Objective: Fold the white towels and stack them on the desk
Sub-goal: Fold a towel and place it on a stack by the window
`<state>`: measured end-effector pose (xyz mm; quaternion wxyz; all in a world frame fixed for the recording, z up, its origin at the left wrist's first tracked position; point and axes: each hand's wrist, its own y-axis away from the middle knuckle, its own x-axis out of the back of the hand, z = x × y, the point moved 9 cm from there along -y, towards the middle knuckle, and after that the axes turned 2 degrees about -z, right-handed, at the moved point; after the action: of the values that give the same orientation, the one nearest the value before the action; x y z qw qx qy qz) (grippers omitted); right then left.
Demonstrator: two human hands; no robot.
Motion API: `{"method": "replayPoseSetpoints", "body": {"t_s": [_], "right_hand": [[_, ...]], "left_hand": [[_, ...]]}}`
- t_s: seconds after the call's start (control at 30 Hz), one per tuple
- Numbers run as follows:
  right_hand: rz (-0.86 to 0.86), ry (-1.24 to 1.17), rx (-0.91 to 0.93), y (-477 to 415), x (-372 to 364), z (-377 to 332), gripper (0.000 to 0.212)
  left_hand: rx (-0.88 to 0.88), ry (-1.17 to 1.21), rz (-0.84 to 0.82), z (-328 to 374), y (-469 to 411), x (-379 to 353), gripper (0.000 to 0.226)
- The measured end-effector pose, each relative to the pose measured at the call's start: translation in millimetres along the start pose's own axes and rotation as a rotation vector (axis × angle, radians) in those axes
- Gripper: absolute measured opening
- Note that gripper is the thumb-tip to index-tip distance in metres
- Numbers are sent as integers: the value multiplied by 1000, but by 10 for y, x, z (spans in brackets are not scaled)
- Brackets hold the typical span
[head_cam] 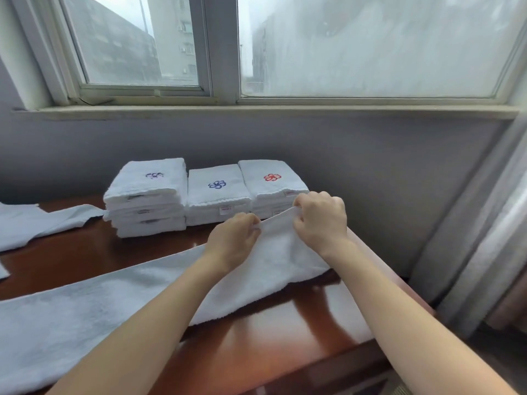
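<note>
Left hand [232, 240] and right hand [320, 219] each pinch the far end of a long white towel [99, 303] lying across the brown desk [271, 337], three folded stacks [205, 195] (flower emblems on top) behind.

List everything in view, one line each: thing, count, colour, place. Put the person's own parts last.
desk: one, glossy reddish-brown, fills the foreground.
folded towel stacks: three, white, side by side at the desk's back; emblems purple, blue, red from left to right.
long towel: one, white, lies across the desk from lower left, right end lifted.
loose towel: one, white, unfolded at the desk's left edge.
wall: one, grey, behind the desk.
window: one, pale frame, two panes, above the wall.
curtain: one, grey, far right.
left hand: one, bare, pinches the long towel's raised end.
right hand: one, bare, pinches the same end.
</note>
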<state>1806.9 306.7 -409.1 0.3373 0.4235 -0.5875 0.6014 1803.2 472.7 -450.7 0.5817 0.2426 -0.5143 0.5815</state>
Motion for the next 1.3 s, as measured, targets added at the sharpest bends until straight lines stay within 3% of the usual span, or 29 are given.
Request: {"method": "replayPoseSetpoints", "body": {"t_s": [0.07,0.13,0.27,0.47,0.57,0.63,0.8,0.97,1.3], "right_hand": [[-72,33,35,1,-184,-38,41],[-119,-91,107,85,-358,-130,47],[-285,-295,131,332,-749,-188,33],[-470,-192,142,366,-976,34,56],[-486,-175,127,372,-988,74,57],[-484,-160,120,384,-976,68,56],[-363,-241,94,431,-787,-208,52],[-351,-438,261,665,-636,-935,49],[-402,-583,616,1065,-510,-2799,47]], "left_hand": [[-19,-79,-10,-6,-13,-110,34],[-34,-42,18,-19,32,-202,41],[-60,73,-13,-54,85,-386,29],[-143,-192,-345,-77,127,-730,76],[-140,-208,-365,-76,177,-738,88],[-121,-169,-278,-33,180,-673,80],[-80,-21,134,66,307,-159,36],[79,-14,107,-341,667,142,37],[428,-248,23,-1668,1907,858,48]]}}
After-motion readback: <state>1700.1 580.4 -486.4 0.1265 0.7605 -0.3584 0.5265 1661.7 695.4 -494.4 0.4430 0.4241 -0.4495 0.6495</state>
